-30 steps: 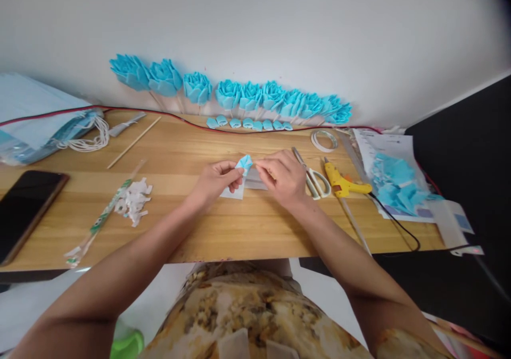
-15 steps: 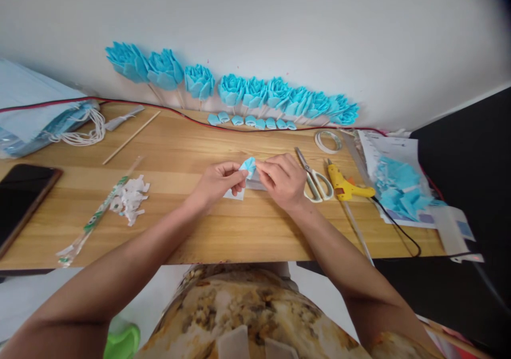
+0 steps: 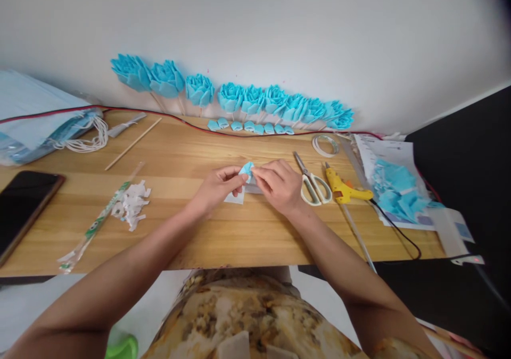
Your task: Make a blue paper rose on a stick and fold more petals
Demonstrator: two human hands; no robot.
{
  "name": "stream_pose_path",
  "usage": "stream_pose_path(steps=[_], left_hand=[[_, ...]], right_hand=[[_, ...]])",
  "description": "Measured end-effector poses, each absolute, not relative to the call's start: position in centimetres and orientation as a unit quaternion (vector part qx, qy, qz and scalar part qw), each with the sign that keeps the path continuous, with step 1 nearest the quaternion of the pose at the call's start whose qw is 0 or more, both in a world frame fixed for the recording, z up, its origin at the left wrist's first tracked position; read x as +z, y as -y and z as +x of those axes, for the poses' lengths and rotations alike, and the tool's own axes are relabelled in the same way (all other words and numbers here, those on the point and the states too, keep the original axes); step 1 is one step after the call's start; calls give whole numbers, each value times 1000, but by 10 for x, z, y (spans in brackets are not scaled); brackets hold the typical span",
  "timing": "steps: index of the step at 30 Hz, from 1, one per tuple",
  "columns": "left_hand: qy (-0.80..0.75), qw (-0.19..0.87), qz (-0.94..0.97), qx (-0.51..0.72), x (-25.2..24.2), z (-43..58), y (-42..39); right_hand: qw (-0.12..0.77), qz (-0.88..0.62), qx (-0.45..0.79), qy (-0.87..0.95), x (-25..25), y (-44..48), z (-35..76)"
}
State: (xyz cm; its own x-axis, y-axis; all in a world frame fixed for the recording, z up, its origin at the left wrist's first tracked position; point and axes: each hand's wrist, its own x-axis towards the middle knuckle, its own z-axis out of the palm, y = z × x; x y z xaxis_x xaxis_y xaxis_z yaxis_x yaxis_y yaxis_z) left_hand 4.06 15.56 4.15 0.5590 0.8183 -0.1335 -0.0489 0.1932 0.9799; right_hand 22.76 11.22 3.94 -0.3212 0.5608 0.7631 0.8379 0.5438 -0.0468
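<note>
A small folded blue petal [image 3: 247, 169] is held above the middle of the table between my two hands. My left hand [image 3: 224, 186] pinches its left side between thumb and fingers. The fingertips of my right hand [image 3: 280, 184] are closed on its right edge. Beneath the hands lie a white paper square [image 3: 235, 198] and a clear strip, both partly covered. Scissors [image 3: 312, 181] with white handles rest just right of my right hand. Several small folded blue petals [image 3: 249, 126] lie in a row behind the hands.
Several blue flowers [image 3: 200, 90] on sticks lean against the wall. On the right are a tape roll [image 3: 324, 145], a yellow glue gun [image 3: 344, 187] and bagged blue pieces [image 3: 395, 189]. White scraps [image 3: 133, 205], a wooden stick [image 3: 133, 143] and a phone [image 3: 27, 205] lie left.
The right fingers have shifted slightly left over the petal, and the petal looks narrower and more folded. The whole view has tilted a little, so things appear lower.
</note>
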Motion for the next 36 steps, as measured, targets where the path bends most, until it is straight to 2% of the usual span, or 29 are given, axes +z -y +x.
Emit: stream_pose_path(steps=[9,12,14,17,20,22,25,33,36], left_hand=[[-353,713,512,324,34,42,-158],[-354,713,515,319,34,42,-159],[-357,704,528,311,35,41,-159],[-370,685,546,308,38,41,-158],[-374,672,552,322,41,42,-157],[-371,668,557,326,42,42,-157],[-368,662,568,321,41,44,-157],[-371,638,605,298,40,44,-157],[-377,629,609,304,42,43,-157]], right_hand=[[358,-459,-82,809,49,-109,227],[401,-472,-28,785,51,-108,227],[461,-507,52,727,49,-108,228],[514,-533,246,626,42,-111,231],[501,-498,410,578,36,-113,231],[490,-480,463,561,34,-113,230],[484,-475,484,553,33,-113,226],[475,-498,422,590,29,-111,223],[472,-483,442,590,32,-110,224]])
